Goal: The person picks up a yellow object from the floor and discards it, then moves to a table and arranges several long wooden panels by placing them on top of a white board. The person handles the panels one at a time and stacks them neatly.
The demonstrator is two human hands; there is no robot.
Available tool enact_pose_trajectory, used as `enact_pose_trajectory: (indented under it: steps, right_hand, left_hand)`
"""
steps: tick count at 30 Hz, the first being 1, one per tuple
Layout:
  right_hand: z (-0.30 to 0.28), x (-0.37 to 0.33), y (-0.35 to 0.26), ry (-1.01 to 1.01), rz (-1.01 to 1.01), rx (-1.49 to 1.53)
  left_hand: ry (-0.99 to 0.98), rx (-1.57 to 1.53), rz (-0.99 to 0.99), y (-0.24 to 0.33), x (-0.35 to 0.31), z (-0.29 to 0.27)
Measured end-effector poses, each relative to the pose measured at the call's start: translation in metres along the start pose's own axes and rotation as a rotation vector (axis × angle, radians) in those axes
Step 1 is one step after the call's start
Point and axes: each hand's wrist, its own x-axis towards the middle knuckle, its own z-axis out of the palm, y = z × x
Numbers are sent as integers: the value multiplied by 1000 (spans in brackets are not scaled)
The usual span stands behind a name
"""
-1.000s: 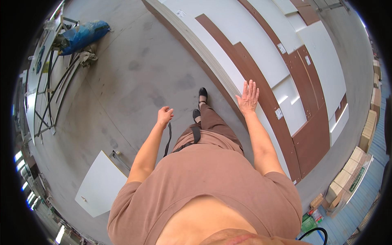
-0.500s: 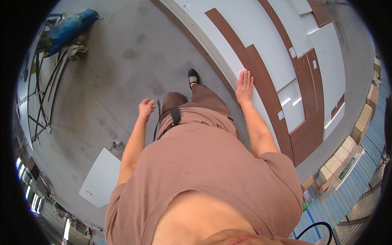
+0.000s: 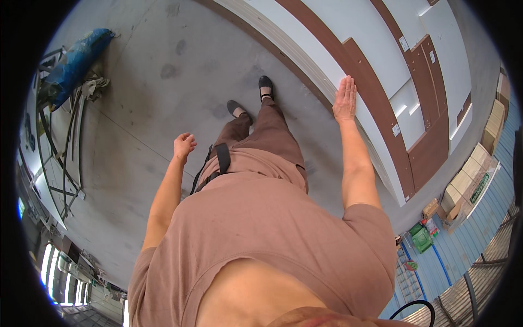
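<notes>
My right hand [image 3: 345, 99] lies flat, its fingers stretched out side by side. It rests along the near edge of a big stack of panels, over a white panel [image 3: 379, 126] and beside a long brown board [image 3: 366, 83]. My left hand [image 3: 185, 146] hangs over the floor with its fingers loosely curled, and nothing shows in it. A black strap [image 3: 223, 158] hangs at my waist near that hand.
A blue sack [image 3: 87, 57] leans on a dark metal frame [image 3: 64, 192] at the left. Low on the right, pale boxes [image 3: 460, 185] stand by blue corrugated sheeting [image 3: 467, 245], with a green container [image 3: 421, 240] nearby. Grey concrete floor [image 3: 147, 103] runs beside the stack.
Both my shoes are now in sight as I step along the stack. My right hand is further along its edge; my left hand stays low. The white board behind on the left has gone from view.
</notes>
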Motion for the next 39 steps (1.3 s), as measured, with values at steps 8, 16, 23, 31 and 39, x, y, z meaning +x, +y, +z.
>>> enact_pose_trajectory:
  steps: [8, 16, 23, 31, 39]
  right_hand:
    - [-6, -47, 15, -8, 0, 118]
    - [26, -92, 61, -66, 57, 19]
    - [0, -49, 36, -354, 47, -27]
    - [85, 82, -93, -510, -262, 246]
    - [115, 183, -256, -785, -280, 333]
  left_hand:
    - [70, 116, 99, 9, -14, 40]
    - [-73, -80, 119, -5, -5, 157]
    - [-18, -322, 27, -68, -1, 180]
    - [206, -480, -209, -118, 51, 128]
    - [418, -616, -54, -93, 116, -34]
